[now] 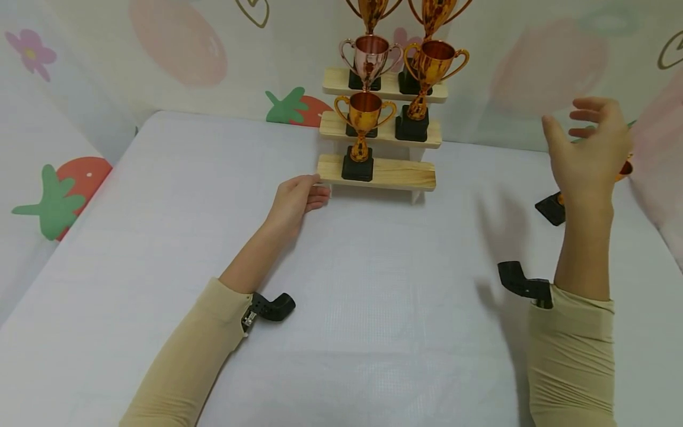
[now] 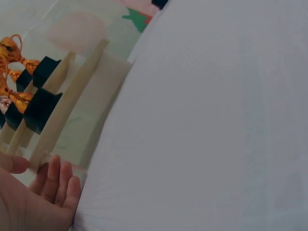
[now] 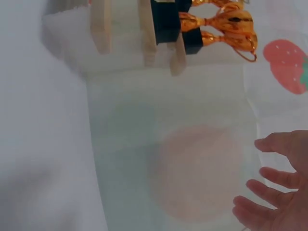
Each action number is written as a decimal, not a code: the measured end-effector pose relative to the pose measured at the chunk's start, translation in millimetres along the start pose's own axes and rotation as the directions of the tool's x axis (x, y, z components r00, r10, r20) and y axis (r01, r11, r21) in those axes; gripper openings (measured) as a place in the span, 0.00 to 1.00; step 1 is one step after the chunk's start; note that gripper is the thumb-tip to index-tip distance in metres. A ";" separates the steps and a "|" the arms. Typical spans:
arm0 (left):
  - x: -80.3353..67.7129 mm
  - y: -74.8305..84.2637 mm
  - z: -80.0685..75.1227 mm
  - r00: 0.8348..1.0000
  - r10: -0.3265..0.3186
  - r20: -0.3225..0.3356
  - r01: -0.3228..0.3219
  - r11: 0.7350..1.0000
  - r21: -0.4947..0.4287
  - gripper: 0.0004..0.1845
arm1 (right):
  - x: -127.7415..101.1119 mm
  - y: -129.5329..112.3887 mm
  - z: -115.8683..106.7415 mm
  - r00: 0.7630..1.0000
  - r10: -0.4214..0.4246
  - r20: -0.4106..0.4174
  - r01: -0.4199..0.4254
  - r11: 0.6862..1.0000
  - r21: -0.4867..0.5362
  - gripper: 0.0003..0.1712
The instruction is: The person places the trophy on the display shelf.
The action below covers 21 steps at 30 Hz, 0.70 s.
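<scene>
At the left end of the lowest board of the three-step wooden display stand [image 1: 402, 174], my left hand [image 1: 293, 204] grips the board edge, thumb above and fingers underneath in the left wrist view. A gold trophy cup [image 1: 363, 115] on a black base stands on that lowest step. The middle step bears a rose-coloured trophy [image 1: 370, 59] and another gold trophy [image 1: 429, 65]. My right hand [image 1: 592, 145] is raised in the air on the right, holding nothing, its fingers spread apart in the right wrist view [image 3: 279, 187].
Behind my right forearm, a trophy with a black base [image 1: 551, 209] is mostly hidden. Two taller gold trophies occupy the top step [image 1: 392, 89], cut off by the frame. A white cloth covers the table [image 1: 347, 284]; a patterned backdrop [image 1: 480, 71] rises behind the stand.
</scene>
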<state>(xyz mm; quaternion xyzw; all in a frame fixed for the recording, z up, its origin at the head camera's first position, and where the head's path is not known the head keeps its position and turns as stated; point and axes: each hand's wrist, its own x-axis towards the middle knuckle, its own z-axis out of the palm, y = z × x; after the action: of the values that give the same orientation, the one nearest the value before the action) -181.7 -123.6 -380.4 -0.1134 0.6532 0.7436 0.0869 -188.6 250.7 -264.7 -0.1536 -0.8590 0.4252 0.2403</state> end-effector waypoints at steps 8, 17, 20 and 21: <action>-0.7 0.9 0.3 1.000 -0.005 -0.002 0.005 1.000 0.018 0.20 | 6.4 9.2 -10.8 0.998 0.036 -0.044 -0.040 0.995 -0.087 0.27; -0.9 0.3 0.1 1.000 -0.001 -0.002 0.001 1.000 0.010 0.21 | 10.8 15.4 -25.3 0.986 0.140 -0.094 -0.149 0.984 -0.094 0.29; -1.2 0.4 0.1 1.000 -0.004 -0.002 0.004 1.000 0.011 0.21 | 11.0 16.4 -30.8 0.981 0.168 -0.100 -0.176 0.981 -0.085 0.28; -1.3 0.5 0.1 1.000 -0.005 -0.002 0.005 1.000 0.012 0.21 | 11.2 16.3 -32.6 0.979 0.178 -0.097 -0.186 0.979 -0.081 0.28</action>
<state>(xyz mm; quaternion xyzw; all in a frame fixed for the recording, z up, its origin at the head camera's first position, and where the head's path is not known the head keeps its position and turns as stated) -180.6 -123.6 -379.5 -0.1151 0.6573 0.7394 0.0888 -179.3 286.9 -257.7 -0.2608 -0.8480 0.3993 0.2313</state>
